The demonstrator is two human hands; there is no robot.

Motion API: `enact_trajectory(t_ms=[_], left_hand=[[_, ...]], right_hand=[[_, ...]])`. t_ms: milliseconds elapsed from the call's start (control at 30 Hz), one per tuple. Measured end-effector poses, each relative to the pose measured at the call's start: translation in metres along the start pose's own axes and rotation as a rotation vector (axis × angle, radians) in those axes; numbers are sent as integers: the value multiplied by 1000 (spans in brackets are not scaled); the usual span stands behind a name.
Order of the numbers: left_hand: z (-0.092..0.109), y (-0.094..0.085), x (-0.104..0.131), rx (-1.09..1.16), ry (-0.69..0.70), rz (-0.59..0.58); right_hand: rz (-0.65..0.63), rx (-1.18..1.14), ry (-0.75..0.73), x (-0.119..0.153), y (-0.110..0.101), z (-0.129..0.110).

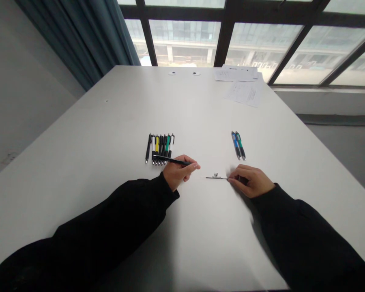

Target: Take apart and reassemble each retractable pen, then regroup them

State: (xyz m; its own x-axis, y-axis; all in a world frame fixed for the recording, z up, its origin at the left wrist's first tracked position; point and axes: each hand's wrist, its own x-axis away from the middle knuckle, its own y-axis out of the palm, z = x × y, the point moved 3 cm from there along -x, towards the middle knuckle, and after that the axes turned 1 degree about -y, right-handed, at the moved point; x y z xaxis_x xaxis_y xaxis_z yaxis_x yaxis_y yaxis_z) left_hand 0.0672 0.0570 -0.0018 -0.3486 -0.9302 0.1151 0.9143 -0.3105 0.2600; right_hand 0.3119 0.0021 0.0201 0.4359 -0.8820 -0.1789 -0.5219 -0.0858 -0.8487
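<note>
My left hand (pixel 181 173) is closed around a black pen body (pixel 174 160), which points left over the lower ends of a row of pens. Across from it, my right hand (pixel 252 180) pinches the right end of a thin dark pen refill (pixel 213 177) close to the tabletop. A small shiny metal piece (pixel 215 174) lies just behind the refill; its exact shape is too small to tell. Between the two hands there is a gap with the refill's left end in it.
Several pens, among them a yellow pen (pixel 157 142), lie side by side behind my left hand. A blue pen (pixel 235 145) and a green pen (pixel 240 146) lie behind my right hand. Papers (pixel 243 92) rest at the white table's (pixel 124 113) far right, by the window.
</note>
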Motion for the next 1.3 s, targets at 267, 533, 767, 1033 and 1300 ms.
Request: enact_trajectory(t_ms=[267, 533, 767, 1033, 1300], left_hand=[[-1, -1, -1, 4, -6, -7], [0, 20, 21, -133, -117, -158], [1, 35, 32, -224, -126, -211], [0, 19, 25, -48, -49, -170], [5, 8, 22, -783, 447, -133]], right_hand=[[37, 0, -3, 0, -2, 0], [238, -299, -74, 2, 3, -48], [236, -336, -96, 0, 13, -70], [197, -358, 49, 4, 6, -36], [29, -265, 166, 16, -2, 1]])
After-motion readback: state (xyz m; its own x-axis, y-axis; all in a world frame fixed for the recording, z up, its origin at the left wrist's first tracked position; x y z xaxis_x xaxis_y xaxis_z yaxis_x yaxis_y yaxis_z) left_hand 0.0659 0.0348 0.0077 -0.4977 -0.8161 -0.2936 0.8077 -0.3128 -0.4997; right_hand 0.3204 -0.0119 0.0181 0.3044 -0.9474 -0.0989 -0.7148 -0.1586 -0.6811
